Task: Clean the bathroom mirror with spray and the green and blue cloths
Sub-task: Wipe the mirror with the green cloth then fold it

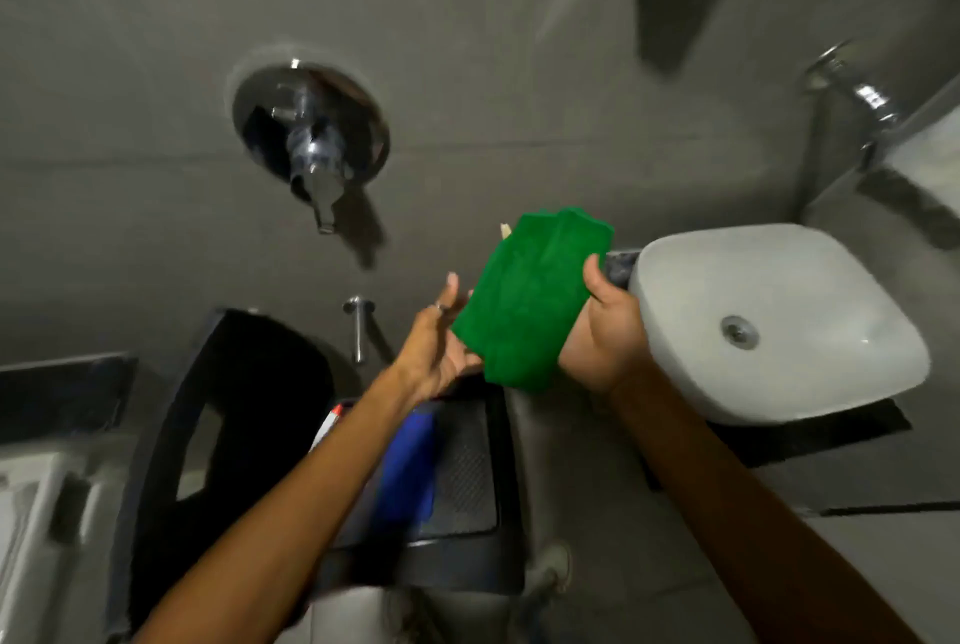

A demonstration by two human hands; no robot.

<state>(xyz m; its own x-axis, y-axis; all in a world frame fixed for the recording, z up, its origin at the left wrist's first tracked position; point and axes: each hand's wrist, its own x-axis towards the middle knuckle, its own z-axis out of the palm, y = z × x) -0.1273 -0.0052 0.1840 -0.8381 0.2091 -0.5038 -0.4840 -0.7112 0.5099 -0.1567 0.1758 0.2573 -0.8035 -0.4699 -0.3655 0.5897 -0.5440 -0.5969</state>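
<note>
Head view: I am seeing the green cloth [530, 298] folded into a thick pad, held up in front of the grey wall [467, 20]. My right hand [602, 331] is closing on its right edge, thumb lying over the front face and fingers behind. My left hand [441, 337] is spread with the palm turned up, its fingers meeting the cloth's lower left edge; it is clasping nothing.

Judgement: I am readying the cloth, squaring the fold before any wiping. No spray bottle is in either hand, and no mirror is clearly showing here. The next move is calling for a firm flat pad in one hand and the head turning to find the glass.

Below the left forearm, the blue cloth [410, 467] is lying on the seat of a dark chair [467, 467], toward its left edge. A white item with a red tip [327, 428] is lying just beside it; whether this is the spray, I cannot tell.

Right of the hands, a white basin [779, 311] is sitting on a dark counter [831, 441], empty. A chrome valve [311, 139] is projecting from the wall, upper left. Motion blur is softening all edges.
</note>
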